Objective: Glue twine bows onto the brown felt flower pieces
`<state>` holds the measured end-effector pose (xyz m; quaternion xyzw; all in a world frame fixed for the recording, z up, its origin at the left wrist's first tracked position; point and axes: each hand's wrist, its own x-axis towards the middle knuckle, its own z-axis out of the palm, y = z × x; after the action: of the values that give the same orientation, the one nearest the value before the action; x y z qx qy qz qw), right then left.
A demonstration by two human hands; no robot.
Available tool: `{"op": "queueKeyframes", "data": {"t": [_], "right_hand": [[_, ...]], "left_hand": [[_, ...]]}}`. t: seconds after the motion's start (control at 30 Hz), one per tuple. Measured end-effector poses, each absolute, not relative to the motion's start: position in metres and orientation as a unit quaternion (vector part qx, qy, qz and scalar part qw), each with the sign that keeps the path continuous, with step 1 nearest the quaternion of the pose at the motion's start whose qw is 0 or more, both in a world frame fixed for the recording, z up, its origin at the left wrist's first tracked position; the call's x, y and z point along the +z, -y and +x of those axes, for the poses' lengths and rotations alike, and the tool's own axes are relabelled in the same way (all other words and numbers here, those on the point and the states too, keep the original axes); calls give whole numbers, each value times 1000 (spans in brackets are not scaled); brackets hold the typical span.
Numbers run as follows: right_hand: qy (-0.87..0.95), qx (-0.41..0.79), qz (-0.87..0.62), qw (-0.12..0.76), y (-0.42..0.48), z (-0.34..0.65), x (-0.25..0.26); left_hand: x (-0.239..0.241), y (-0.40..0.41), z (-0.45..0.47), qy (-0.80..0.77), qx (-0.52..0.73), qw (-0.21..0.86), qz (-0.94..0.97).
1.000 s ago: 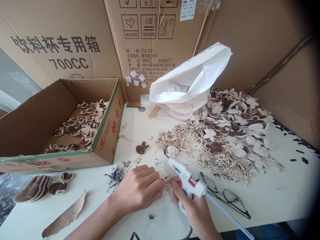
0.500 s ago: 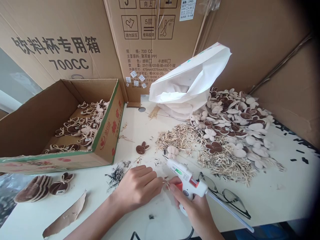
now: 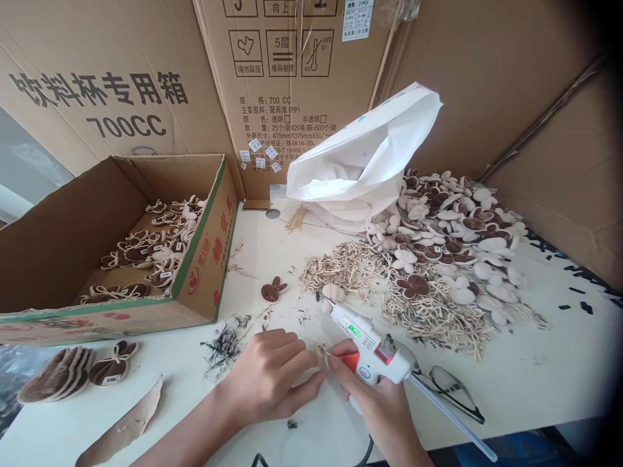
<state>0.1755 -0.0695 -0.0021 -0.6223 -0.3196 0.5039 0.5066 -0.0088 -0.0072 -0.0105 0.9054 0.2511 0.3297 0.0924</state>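
My right hand grips a white hot-glue gun with an orange trigger; its nozzle points up and left and a clear glue stick juts from its back. Palm down on the white table, my left hand has its fingers closed and pinches a small tan twine bow right beside the right forefinger. A single brown bunny-shaped plush piece lies a little beyond the hands, and a cream plush piece lies just past the nozzle.
An open cardboard box on the left holds several bowed pieces. A heap of cream and brown plush pieces and twine bows spreads on the right beside a white bag. Eyeglasses lie by the gun. Stacked brown pieces and a paper scrap sit near left.
The glue gun has shifted slightly right and tilted up. My left fingers have closed tighter round the twine bow; the view has moved a little.
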Motion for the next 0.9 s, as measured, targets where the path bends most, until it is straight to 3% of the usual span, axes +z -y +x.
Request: {"op": "queueKeyframes", "data": {"t": [0.23, 0.9], "right_hand": [[338, 508, -623, 489, 70, 176, -2], [340, 505, -623, 490, 73, 180, -4]], "left_hand": [[-19, 8, -4, -266, 309, 160, 899], [-10, 6, -7, -332, 306, 210, 867]]}}
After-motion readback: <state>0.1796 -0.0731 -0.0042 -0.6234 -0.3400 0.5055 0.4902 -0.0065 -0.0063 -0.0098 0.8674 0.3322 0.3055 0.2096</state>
